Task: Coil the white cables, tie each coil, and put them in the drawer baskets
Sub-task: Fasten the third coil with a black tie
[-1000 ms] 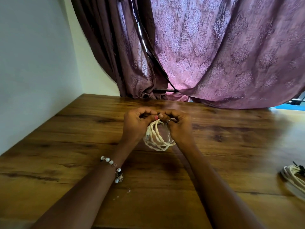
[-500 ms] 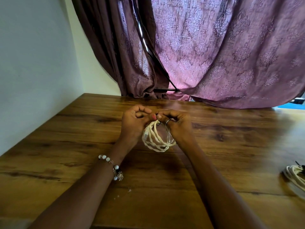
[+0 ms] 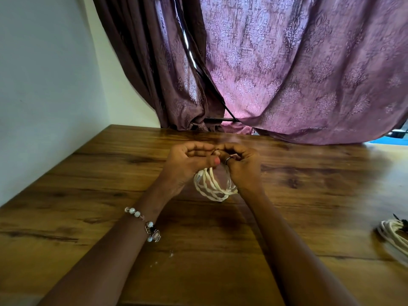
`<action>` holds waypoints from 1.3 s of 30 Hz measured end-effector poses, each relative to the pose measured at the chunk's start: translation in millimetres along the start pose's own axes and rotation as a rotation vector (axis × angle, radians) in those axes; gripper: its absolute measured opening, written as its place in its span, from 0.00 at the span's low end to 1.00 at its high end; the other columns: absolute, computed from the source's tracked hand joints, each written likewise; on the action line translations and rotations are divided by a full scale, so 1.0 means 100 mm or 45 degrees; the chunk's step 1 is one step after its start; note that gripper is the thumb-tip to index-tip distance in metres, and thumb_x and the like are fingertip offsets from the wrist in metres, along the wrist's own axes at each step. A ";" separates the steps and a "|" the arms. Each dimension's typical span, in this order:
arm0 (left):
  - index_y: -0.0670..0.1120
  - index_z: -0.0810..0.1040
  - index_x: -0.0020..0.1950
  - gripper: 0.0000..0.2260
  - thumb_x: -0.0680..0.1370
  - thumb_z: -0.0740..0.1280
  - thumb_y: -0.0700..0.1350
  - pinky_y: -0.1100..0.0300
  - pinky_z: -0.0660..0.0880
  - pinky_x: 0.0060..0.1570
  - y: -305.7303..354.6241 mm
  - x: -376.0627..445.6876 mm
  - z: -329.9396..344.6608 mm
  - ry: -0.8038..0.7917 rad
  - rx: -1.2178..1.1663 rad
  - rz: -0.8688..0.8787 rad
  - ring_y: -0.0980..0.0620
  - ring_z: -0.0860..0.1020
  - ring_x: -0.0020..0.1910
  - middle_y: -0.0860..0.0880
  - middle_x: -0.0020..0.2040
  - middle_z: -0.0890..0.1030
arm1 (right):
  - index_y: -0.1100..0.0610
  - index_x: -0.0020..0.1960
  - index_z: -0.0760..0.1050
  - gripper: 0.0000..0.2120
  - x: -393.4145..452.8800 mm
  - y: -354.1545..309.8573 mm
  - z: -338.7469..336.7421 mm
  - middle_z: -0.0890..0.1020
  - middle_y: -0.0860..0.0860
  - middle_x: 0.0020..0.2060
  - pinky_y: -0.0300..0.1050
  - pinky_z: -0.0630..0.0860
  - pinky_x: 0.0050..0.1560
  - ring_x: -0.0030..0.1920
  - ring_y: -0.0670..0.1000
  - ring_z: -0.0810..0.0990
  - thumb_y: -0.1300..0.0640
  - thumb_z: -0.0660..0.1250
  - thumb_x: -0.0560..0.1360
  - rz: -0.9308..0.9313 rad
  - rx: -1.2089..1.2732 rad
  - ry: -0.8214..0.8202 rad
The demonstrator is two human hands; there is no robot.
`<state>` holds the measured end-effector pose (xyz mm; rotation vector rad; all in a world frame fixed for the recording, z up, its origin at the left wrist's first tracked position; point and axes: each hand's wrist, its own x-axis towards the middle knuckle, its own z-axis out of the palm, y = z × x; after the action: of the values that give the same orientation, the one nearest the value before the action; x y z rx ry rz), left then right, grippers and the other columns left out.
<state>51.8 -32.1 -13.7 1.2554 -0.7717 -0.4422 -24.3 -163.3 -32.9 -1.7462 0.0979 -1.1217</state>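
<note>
A coil of white cable (image 3: 212, 187) hangs between my two hands above the middle of the wooden table (image 3: 88, 195). My left hand (image 3: 187, 166) grips the coil's top from the left, its thumb laid across the strands. My right hand (image 3: 240, 165), with a ring on one finger, pinches the same top from the right. Curled fingers hide the top of the coil and whatever is held there. A second white coil (image 3: 395, 237), with something dark on it, lies on the table at the right edge.
A purple patterned curtain (image 3: 287, 74) hangs down to the table's far edge. A white wall (image 3: 44, 85) runs along the table's left side. Small pale crumbs (image 3: 171, 253) lie on the wood between my forearms.
Both hands stay on the coil's top, with small finger movements. My left thumb now lies across the strands. The coil hangs about where it was.
</note>
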 end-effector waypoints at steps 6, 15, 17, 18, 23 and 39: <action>0.37 0.80 0.50 0.12 0.67 0.74 0.31 0.57 0.81 0.45 0.02 -0.03 0.06 0.001 0.070 -0.066 0.49 0.83 0.42 0.43 0.43 0.85 | 0.55 0.43 0.81 0.08 0.03 0.08 0.01 0.83 0.50 0.37 0.51 0.80 0.42 0.40 0.51 0.82 0.67 0.69 0.70 -0.028 -0.103 0.035; 0.40 0.78 0.51 0.06 0.75 0.68 0.34 0.63 0.76 0.27 0.00 -0.06 0.08 -0.083 0.192 -0.107 0.53 0.82 0.29 0.45 0.33 0.84 | 0.60 0.41 0.78 0.06 0.01 0.04 -0.01 0.80 0.47 0.35 0.33 0.72 0.37 0.35 0.41 0.77 0.69 0.65 0.72 -0.140 -0.268 -0.134; 0.39 0.76 0.53 0.07 0.76 0.67 0.34 0.65 0.74 0.23 0.01 -0.08 0.10 -0.068 0.188 -0.115 0.54 0.80 0.26 0.45 0.33 0.83 | 0.61 0.41 0.78 0.08 0.01 0.06 0.00 0.80 0.49 0.35 0.33 0.72 0.37 0.36 0.43 0.78 0.72 0.65 0.71 -0.143 -0.299 -0.160; 0.40 0.76 0.55 0.08 0.76 0.66 0.34 0.65 0.73 0.23 0.02 -0.08 0.11 -0.066 0.174 -0.120 0.55 0.80 0.27 0.44 0.35 0.82 | 0.60 0.41 0.78 0.09 0.02 0.07 0.01 0.81 0.49 0.36 0.33 0.73 0.38 0.37 0.45 0.79 0.73 0.66 0.70 -0.145 -0.319 -0.157; 0.49 0.75 0.51 0.09 0.78 0.63 0.35 0.63 0.75 0.25 -0.02 -0.04 0.13 -0.030 0.205 -0.077 0.55 0.80 0.32 0.43 0.41 0.82 | 0.58 0.41 0.80 0.08 0.03 0.07 0.00 0.82 0.50 0.38 0.36 0.75 0.40 0.41 0.48 0.80 0.70 0.69 0.69 -0.226 -0.381 -0.088; 0.43 0.83 0.53 0.08 0.74 0.71 0.42 0.60 0.79 0.40 -0.19 0.12 0.11 0.174 0.330 0.318 0.51 0.83 0.40 0.47 0.43 0.85 | 0.64 0.41 0.81 0.06 0.04 -0.06 0.01 0.82 0.52 0.36 0.34 0.75 0.39 0.38 0.43 0.80 0.73 0.68 0.70 0.031 -0.080 0.035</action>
<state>53.5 -52.7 -27.1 1.3915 -0.8751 -0.0528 -23.9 -162.0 -25.7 -1.7808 0.1724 -1.1354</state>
